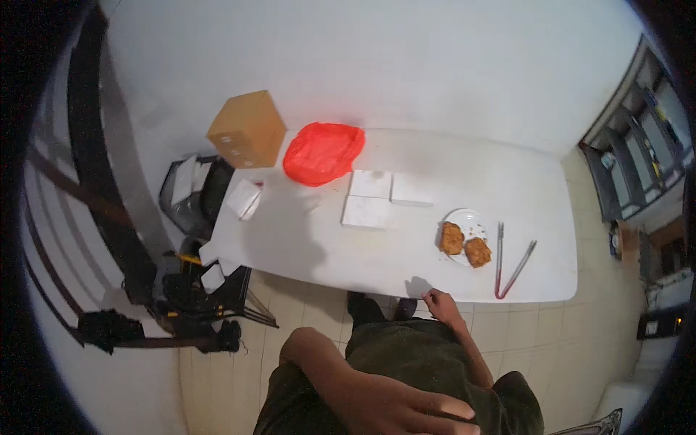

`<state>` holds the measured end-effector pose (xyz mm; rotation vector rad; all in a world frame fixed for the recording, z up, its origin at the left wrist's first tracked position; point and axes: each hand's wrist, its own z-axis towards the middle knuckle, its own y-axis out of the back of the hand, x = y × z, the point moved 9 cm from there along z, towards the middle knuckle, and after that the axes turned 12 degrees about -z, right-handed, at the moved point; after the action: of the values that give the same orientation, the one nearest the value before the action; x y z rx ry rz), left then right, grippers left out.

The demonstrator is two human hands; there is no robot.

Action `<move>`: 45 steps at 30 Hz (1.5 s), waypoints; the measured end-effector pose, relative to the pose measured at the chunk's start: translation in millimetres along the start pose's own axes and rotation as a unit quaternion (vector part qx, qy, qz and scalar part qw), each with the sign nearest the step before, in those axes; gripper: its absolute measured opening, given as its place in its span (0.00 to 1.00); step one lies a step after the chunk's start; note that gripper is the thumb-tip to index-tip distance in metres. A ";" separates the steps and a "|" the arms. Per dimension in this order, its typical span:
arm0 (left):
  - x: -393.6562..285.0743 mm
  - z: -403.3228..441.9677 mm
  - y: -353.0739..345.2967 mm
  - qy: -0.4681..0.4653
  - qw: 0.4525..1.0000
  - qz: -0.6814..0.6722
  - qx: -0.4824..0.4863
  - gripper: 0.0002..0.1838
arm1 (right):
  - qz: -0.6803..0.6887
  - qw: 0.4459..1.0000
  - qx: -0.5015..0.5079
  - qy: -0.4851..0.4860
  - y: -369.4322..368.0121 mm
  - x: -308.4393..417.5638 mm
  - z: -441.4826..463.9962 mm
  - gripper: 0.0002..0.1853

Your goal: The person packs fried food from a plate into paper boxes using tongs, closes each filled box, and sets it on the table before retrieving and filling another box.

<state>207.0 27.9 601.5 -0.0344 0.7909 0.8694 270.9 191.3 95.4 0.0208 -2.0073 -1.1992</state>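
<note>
My left hand (409, 407) is close to the camera, in front of my dark green shirt, with its fingers stretched out and slightly apart; nothing shows in it. At the table's front edge is my right hand (440, 302), its fingers loosely curled with no object visible in them. Beyond it, two browned, crusty food pieces (452, 238) rest partly on a white plate (471, 215) with crumbs. Red-ended metal tongs (516, 270) lie spread to the plate's right, apart from both hands. White flat boxes (370, 199) sit near the middle of the table.
On the white table (507, 174), a red plastic bag (322, 154) and a cardboard box (249, 132) stand toward the back left. A small white packet (243, 199) lies at the left end. Black equipment (192, 290) crowds the left side; a shelf unit (638, 138) stands at right.
</note>
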 end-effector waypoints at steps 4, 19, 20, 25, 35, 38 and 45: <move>13.1 -20.8 36.1 0.047 0.997 -0.019 -0.065 0.14 | -0.040 0.998 0.036 -0.031 22.7 -4.8 -19.1 0.21; 191.3 -404.1 -96.2 0.672 0.738 0.023 0.060 0.51 | -0.197 0.935 0.239 0.173 77.9 68.8 -152.3 0.54; 182.6 -357.2 -66.3 0.636 0.771 0.001 0.015 0.51 | -0.185 0.933 0.254 0.176 77.9 70.9 -149.3 0.53; 181.3 -342.2 -53.2 0.542 0.839 -0.051 -0.020 0.53 | -0.157 0.928 0.268 0.206 81.9 80.6 -139.7 0.52; 184.2 -332.0 -46.5 0.595 0.801 -0.030 0.062 0.55 | -0.093 0.927 0.281 0.230 72.9 78.1 -123.6 0.46; 190.0 -339.1 -50.8 0.581 0.812 -0.026 0.049 0.56 | -0.094 0.925 0.283 0.234 71.0 76.6 -121.9 0.46; 190.2 -342.9 -48.8 0.586 0.809 -0.032 0.038 0.59 | -0.092 0.921 0.298 0.236 65.2 70.6 -119.9 0.48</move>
<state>105.9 8.9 219.9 -0.5732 1.9723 0.6911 320.1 111.8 217.3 0.7443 -1.8739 -0.5642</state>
